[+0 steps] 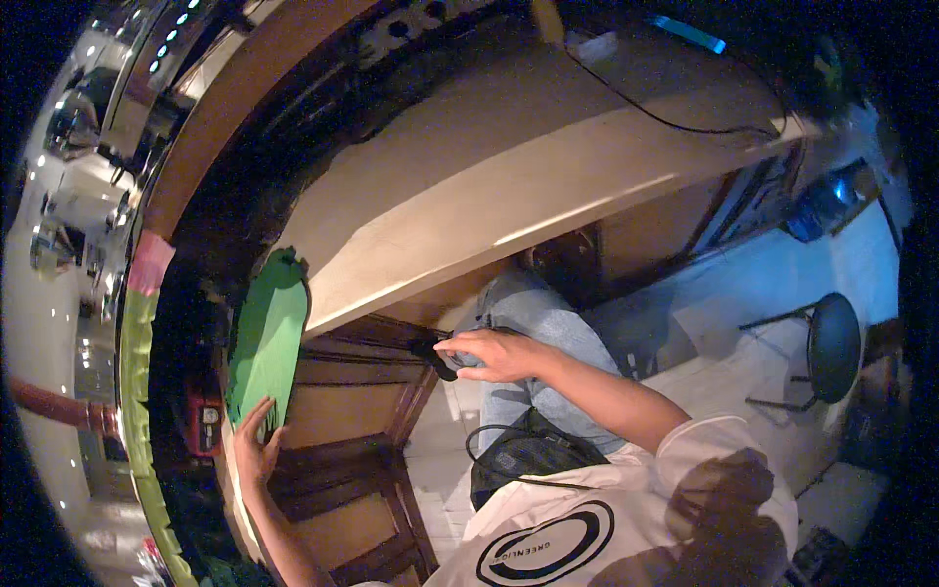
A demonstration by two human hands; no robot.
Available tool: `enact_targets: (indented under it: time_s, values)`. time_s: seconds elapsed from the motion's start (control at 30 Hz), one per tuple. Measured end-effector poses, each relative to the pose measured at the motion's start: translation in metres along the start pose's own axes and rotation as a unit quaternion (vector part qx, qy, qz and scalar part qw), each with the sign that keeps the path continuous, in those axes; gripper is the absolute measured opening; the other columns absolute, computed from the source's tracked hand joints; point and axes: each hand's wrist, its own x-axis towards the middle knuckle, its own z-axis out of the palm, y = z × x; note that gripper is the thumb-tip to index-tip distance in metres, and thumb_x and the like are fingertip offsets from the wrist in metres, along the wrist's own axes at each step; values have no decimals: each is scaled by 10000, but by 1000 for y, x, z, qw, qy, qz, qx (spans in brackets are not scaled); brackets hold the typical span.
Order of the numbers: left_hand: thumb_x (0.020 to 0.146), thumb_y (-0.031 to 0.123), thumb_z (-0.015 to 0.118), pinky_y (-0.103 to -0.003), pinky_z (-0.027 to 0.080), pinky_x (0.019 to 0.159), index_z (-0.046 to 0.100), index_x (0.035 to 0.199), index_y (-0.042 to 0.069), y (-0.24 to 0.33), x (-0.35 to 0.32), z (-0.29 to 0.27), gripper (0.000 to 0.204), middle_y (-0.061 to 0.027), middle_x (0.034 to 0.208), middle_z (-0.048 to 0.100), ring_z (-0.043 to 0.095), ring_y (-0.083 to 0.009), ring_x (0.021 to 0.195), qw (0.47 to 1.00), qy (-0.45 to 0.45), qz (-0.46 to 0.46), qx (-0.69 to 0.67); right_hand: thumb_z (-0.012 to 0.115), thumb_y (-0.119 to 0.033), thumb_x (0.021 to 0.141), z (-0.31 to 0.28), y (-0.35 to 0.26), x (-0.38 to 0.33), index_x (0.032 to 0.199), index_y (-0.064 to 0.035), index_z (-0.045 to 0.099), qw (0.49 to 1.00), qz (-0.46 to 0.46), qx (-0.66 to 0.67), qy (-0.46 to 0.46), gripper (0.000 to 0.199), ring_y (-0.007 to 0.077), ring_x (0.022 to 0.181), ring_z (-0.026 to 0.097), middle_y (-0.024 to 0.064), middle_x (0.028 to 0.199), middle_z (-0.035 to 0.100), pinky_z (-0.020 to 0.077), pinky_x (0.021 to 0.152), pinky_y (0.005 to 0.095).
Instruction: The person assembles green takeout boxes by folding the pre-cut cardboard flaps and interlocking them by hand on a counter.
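Note:
My left hand (256, 452) lies at the near end of a long green piece (269, 338) with a ragged dark edge at its top. Its fingers are apart, and their tips touch or overlap the green surface; I cannot make out any grip on it. The green piece rests at the left end of a pale counter. My right hand (497, 354) hovers in front of my jeans, fingers stretched forward and thumb apart. Just beyond its fingertips is a small black thing (432, 358), whose kind I cannot tell; no hold on it shows.
The pale counter (469, 191) curves across the top, with a dark cable (636, 98) on it. Dark wooden panels (342, 411) stand below. A black bag (533, 455) hangs at my waist. Right are a round stool (834, 347) and a blue water bottle (812, 210).

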Motion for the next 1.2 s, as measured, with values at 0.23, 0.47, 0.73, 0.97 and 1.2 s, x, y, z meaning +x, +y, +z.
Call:
enact_targets:
  time_s: [0.23,0.47,0.73,0.97,1.2]
  values:
    - [798,-5,671,-445,504,957,688,965,10,1,38,-41,169,-162,994,720,664,-378,987,975,55,122,177,691,-182,903,-7,-4,-2,1415,-44,509,999,24,38,26,560,322,1131,613,147,1225,632,490,1003,423]
    - [791,9,674,-444,508,831,610,930,13,18,47,-55,152,-146,981,676,637,-360,953,947,125,164,245,677,-229,919,-5,3,-1,1413,-54,515,999,14,30,15,549,336,1142,622,180,1222,647,491,1018,433]
    - [768,68,764,-442,513,848,701,960,55,18,33,-22,202,-137,990,707,647,-372,959,975,-2,104,194,681,-232,914,0,5,-2,1376,-44,547,999,-3,25,27,516,341,1124,631,174,1188,662,498,996,437]
    - [817,65,665,-453,516,843,668,888,45,16,40,-36,74,-145,942,705,658,-376,931,955,49,127,264,689,-246,908,-3,6,-5,1354,-16,554,999,-14,0,33,520,348,1112,631,185,1168,662,503,985,436]
    - [799,33,675,-463,482,728,611,829,44,14,26,-32,72,-125,822,655,624,-367,823,949,84,156,261,674,-258,919,0,-6,-2,1363,-58,560,1000,2,-15,13,500,344,1160,611,180,1219,643,485,1023,434]
